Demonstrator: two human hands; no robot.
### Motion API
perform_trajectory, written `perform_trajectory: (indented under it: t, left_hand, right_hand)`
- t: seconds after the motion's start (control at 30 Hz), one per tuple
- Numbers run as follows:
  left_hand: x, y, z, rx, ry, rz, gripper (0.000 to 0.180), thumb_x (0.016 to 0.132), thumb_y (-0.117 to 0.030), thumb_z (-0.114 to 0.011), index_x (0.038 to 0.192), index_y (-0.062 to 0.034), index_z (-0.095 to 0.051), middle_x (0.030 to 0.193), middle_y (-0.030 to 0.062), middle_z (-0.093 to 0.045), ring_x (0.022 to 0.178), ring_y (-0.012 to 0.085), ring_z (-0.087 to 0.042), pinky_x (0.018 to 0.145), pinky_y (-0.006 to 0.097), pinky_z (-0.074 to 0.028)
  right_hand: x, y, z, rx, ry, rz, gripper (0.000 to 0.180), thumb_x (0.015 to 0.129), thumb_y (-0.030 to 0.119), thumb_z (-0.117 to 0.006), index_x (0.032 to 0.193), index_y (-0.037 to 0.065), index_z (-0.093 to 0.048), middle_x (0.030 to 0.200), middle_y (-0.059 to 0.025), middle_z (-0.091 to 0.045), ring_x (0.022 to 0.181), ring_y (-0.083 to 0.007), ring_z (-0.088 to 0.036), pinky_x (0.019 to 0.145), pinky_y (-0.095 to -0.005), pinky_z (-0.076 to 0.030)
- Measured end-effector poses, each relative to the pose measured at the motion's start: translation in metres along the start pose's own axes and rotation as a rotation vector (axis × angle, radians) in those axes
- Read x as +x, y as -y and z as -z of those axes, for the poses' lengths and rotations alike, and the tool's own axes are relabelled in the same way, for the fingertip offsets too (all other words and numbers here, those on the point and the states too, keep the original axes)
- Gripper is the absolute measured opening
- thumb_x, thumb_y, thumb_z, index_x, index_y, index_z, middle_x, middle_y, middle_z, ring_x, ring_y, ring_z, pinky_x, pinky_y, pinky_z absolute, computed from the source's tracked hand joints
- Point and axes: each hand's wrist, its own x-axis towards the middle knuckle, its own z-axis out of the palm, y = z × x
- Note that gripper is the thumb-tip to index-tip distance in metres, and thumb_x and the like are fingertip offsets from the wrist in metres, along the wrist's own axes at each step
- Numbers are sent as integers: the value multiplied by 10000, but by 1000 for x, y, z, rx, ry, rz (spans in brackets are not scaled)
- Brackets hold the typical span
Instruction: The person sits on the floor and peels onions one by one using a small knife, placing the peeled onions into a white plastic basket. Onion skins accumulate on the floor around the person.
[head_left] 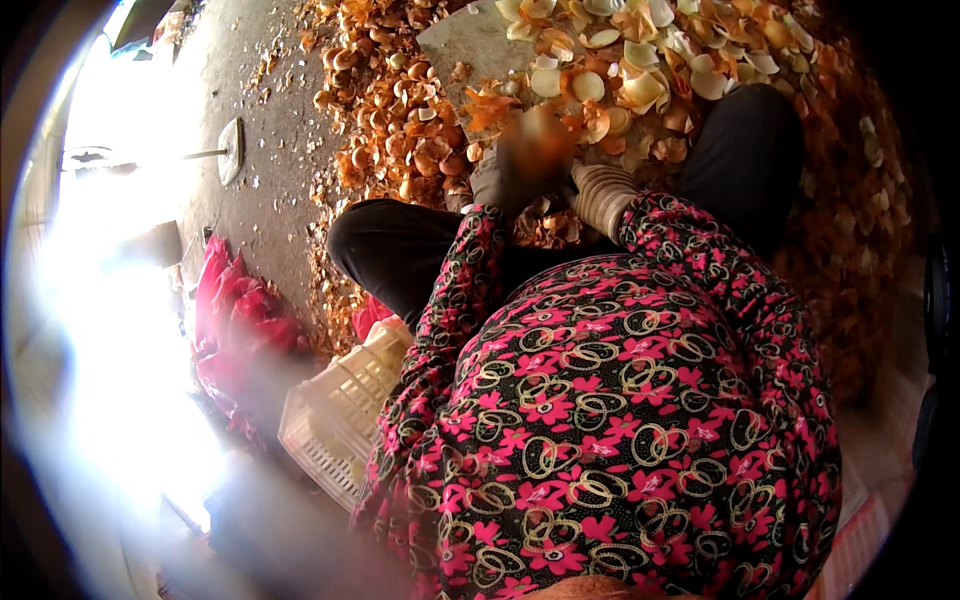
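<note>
I view the grey-gloved left hand (488, 182) and beige-striped right hand (603, 190) close together, presumably to steady the blurred orange object (543, 146) between them; grips, I cannot tell. Round, orange-brown onions (425, 158) lie beyond, likely for easy reach.

Just beside the left hand (490, 182), the right hand (602, 195) is sitting. Ahead of both hands, a board (450, 48) is lying with scraps (640, 85) on it. Onions (410, 155) are lying on the floor (270, 190) ahead and left of the left hand; farther left, a tool (232, 152) is lying. Behind and left of that hand, a crate (345, 395) is standing, a bag (240, 310) lying beyond it. Skins (860, 270) are lying right of the right hand.
</note>
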Motion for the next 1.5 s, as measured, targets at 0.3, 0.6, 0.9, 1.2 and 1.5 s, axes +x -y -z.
perform_trajectory:
  t: [0.3,0.6,0.9,1.2,1.5]
  left_hand:
    - [-3,-41,18,8,109,204,942,544,-475,-860,1196,70,-453,1110,240,-598,1043,337,-604,863,413,-494]
    - [-14,-55,18,-139,68,73,874,553,-412,-870,1170,61,-471,1090,211,-604,1029,331,-602,854,404,-496]
    - [-5,-19,0,-330,-1,16,769,596,-316,-866,1147,64,-487,1057,188,-622,972,310,-627,799,389,-524]
    - [6,-26,27,-1238,135,-198,767,590,-56,-863,1243,6,-465,1156,113,-583,1050,219,-589,898,364,-523]
    - [14,-18,-17,-596,-61,-416,957,573,-238,-889,1357,9,-398,1230,167,-563,1098,292,-583,935,396,-483]
  right_hand:
    - [0,0,2,3,98,-76,516,896,202,-569,1352,33,-399,1310,-219,-532,1219,-319,-530,1015,-448,-421]
    - [49,-23,-35,-308,192,81,335,866,193,-622,1152,18,-614,1177,-170,-635,1045,-288,-637,916,-410,-493]
    - [66,-31,-43,-133,-50,9,228,848,211,-627,981,44,-707,1014,-159,-678,927,-271,-666,817,-414,-529]
    - [62,-100,1,479,-375,-94,363,893,332,-619,1044,2,-647,761,-104,-675,625,-199,-632,622,-335,-514]
    - [5,-65,20,778,-402,211,434,851,341,-674,1105,-9,-644,935,-108,-703,777,-202,-661,687,-325,-523]
